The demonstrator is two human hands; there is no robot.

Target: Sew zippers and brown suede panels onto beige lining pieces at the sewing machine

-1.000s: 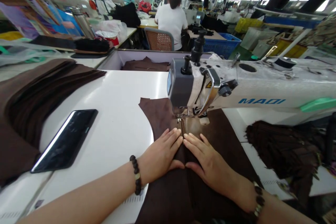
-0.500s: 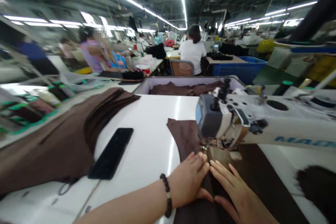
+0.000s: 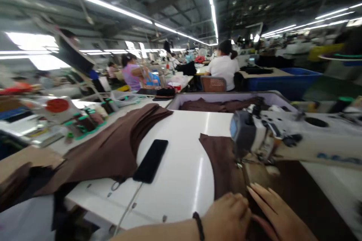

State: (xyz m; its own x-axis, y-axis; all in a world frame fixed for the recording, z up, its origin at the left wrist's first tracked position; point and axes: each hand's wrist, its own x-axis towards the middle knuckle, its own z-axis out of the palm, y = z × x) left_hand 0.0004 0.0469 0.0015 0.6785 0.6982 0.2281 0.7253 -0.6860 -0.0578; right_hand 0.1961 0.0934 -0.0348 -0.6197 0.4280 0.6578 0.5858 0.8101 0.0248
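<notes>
A brown fabric piece [image 3: 223,162] runs under the head of a white sewing machine [image 3: 246,131] on the right. My left hand [image 3: 229,214], with a dark bead bracelet at the wrist, has its fingers bent and closed on the fabric in front of the needle area. Beside it my right hand [image 3: 279,211] lies flat on the darker brown cloth, fingers stretched out and pointing at the presser foot. The needle itself is too blurred to make out. Both hands are cut off by the lower frame edge.
A stack of brown cut pieces [image 3: 113,143] lies left on the white table [image 3: 181,143]. A black phone [image 3: 151,161] with a cable rests beside it. Behind the table stands a bin [image 3: 175,101] of brown fabric. Thread spools [image 3: 86,122] stand at left; co-workers sit farther back.
The view has swung left, so things appear shifted right. My left hand has drawn back from the needle area and its fingers have curled; my right hand stays flat on the cloth.
</notes>
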